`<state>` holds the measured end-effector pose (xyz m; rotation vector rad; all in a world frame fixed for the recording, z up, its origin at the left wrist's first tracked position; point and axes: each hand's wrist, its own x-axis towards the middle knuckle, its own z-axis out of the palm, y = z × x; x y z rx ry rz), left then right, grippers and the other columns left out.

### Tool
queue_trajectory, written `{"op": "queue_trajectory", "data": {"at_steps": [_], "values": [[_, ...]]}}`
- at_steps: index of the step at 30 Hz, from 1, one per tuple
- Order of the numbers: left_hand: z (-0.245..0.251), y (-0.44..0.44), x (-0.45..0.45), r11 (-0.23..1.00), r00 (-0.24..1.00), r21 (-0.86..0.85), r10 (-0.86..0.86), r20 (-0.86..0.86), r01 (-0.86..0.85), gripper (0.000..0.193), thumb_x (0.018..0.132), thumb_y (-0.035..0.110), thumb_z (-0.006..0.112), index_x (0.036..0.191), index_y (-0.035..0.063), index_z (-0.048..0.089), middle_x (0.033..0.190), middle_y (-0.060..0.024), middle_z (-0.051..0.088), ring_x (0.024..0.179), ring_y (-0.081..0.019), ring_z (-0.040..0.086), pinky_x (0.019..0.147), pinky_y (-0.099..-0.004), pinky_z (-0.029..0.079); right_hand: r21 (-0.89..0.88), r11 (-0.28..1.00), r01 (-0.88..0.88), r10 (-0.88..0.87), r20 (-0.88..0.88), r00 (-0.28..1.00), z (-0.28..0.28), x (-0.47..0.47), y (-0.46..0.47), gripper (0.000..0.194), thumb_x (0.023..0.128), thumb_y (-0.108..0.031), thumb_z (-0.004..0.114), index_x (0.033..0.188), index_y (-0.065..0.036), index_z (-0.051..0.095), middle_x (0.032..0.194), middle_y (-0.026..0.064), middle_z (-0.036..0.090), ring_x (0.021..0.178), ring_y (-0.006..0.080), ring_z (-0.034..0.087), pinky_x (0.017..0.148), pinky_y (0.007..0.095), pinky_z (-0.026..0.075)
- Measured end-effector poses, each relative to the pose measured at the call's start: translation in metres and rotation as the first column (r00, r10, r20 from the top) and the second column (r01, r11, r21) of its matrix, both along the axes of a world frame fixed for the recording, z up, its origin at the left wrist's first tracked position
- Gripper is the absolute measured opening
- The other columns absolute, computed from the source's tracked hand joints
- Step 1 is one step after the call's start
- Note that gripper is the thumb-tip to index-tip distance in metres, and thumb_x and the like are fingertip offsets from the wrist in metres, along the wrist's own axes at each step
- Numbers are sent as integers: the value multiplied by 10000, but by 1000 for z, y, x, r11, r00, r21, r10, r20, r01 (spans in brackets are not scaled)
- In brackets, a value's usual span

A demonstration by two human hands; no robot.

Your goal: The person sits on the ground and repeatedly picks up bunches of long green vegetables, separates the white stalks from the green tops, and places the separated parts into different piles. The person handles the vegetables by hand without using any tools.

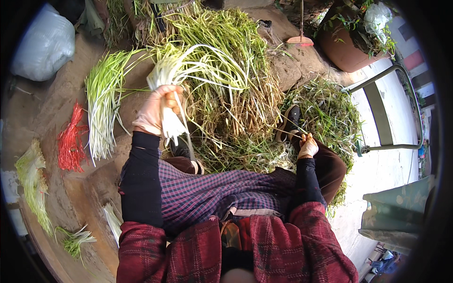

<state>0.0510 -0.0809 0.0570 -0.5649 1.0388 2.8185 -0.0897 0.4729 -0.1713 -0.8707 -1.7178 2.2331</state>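
Note:
My left hand [159, 109], in a thin pale glove, is closed around a bunch of pale garlic chives [173, 122]. The bunch's white ends point down toward me, and its yellowish leaves [212, 56] arch over to the right. My right hand [308, 146], also gloved, pinches thin straw-coloured stalks [293, 132] near my right knee. Between and beyond my hands lies a big heap of untrimmed chives [226, 63] with yellow-green leaves and brown, dry ends. Left of my left hand, a pile of cleaned chives [104, 102] rests on the ground.
Red plastic ties [72, 141] and a bundle of chives [33, 184] lie at left. Green and dry trimmings [322, 106] surround my feet. A stuffed clear plastic bag [44, 46], a broom [300, 39], a large plant pot [347, 46] and a metal-framed cart [393, 109] stand around.

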Motion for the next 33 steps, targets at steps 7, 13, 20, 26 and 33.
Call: {"op": "queue_trajectory", "data": {"at_steps": [7, 13, 20, 26, 33], "values": [[28, -40, 10, 916, 807, 349, 52, -589, 196, 270, 1016, 187, 465, 1071, -19, 631, 563, 111, 436, 527, -26, 532, 638, -271, 480, 649, -481, -589, 62, 696, 716, -60, 1, 1, 266, 831, -342, 744, 819, -77, 750, 817, 137, 728, 731, 288, 705, 619, 398, 542], [52, -46, 15, 911, 597, 347, 156, -787, 221, 227, 1033, 196, 430, 808, 169, 417, 576, 128, 452, 537, -16, 487, 614, -210, 419, 157, -550, -820, -99, 963, 251, -32, 44, -13, 436, 760, -457, 799, 961, -72, 765, 976, 121, 733, 983, 270, 698, 825, 382, 554], [41, -12, -5, 978, 944, 207, 39, -327, 31, 232, 980, 180, 549, 1070, -29, 592, 605, 67, 582, 489, -62, 559, 478, -230, 488, 723, -447, -528, 622, 675, 397, 105, 52, -137, 436, 878, -408, 695, 1048, -7, 688, 869, 154, 716, 825, 290, 710, 719, 385, 558], [14, 51, -39, 989, 988, -22, 147, -40, -147, 240, 936, 157, 574, 1037, -58, 613, 599, 28, 539, 493, -102, 485, 522, -252, 431, 482, 215, -849, 976, -83, 200, 207, 108, -295, 416, 967, -307, 642, 1259, -12, 625, 1034, 96, 724, 797, 93, 649, 723, 235, 528], [4, 35, -47, 955, 938, 78, 297, -181, -287, 260, 946, 158, 572, 1084, -60, 605, 636, 45, 528, 533, -89, 475, 549, -253, 421, 26, 316, -948, 939, 136, 317, 180, 127, -283, 319, 1001, -237, 578, 1144, 44, 629, 952, 89, 708, 852, 137, 661, 773, 262, 522]]}}
